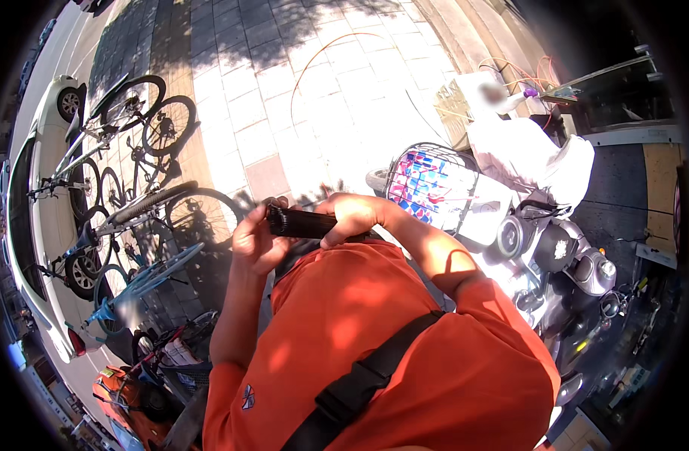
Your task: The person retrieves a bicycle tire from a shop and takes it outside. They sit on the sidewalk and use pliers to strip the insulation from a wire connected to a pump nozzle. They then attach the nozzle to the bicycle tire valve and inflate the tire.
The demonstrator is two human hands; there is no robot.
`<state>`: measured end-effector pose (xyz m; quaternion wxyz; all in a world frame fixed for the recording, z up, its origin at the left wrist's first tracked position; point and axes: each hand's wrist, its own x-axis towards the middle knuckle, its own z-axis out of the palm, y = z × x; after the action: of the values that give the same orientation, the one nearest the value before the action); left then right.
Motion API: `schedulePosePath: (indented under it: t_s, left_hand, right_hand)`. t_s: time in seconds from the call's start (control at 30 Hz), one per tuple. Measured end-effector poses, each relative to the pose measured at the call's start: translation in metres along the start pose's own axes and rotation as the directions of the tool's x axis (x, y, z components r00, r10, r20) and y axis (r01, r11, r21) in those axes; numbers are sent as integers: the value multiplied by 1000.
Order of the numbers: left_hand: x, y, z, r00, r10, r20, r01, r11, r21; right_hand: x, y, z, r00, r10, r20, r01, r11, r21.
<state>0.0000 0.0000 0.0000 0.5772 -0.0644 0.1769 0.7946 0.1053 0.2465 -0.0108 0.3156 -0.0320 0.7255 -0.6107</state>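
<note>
In front of my orange shirt I hold a black bundle of thin rods (303, 223), lying roughly level. Its speckled end, which looks like many packed tips, faces left. My right hand (355, 216) is wrapped round the right part of the bundle, thumb along the near side. The fingers of my left hand (255, 239) close about the left end, some of them behind it. The exact kind of the bundle is hard to make out.
Several parked bicycles (145, 203) stand at the left beside a white car (47, 218). On the right are a scooter (577, 259) and a wire basket (457, 169) with a patterned lining. An orange hose (319, 54) curves over the paving (243, 98) ahead.
</note>
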Motion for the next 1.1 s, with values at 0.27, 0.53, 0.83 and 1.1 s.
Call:
schedulePosePath:
  t_s: [0.27, 0.53, 0.83, 1.1]
  left_hand:
    - [232, 119, 67, 974, -130, -188, 167, 966, 196]
    - [519, 226, 110, 948, -247, -199, 298, 481, 824]
    - [855, 178, 300, 589, -643, 490, -683, -71, 727]
    - [1163, 102, 430, 412, -781, 469, -873, -193, 447]
  right_hand:
    - [42, 4, -214, 983, -49, -179, 81, 981, 178]
    - [43, 32, -427, 897, 189, -400, -79, 958, 275]
    - [-24, 82, -643, 563, 156, -812, 296, 879, 375]
    - [-108, 184, -937, 251, 51, -967, 114, 990, 82]
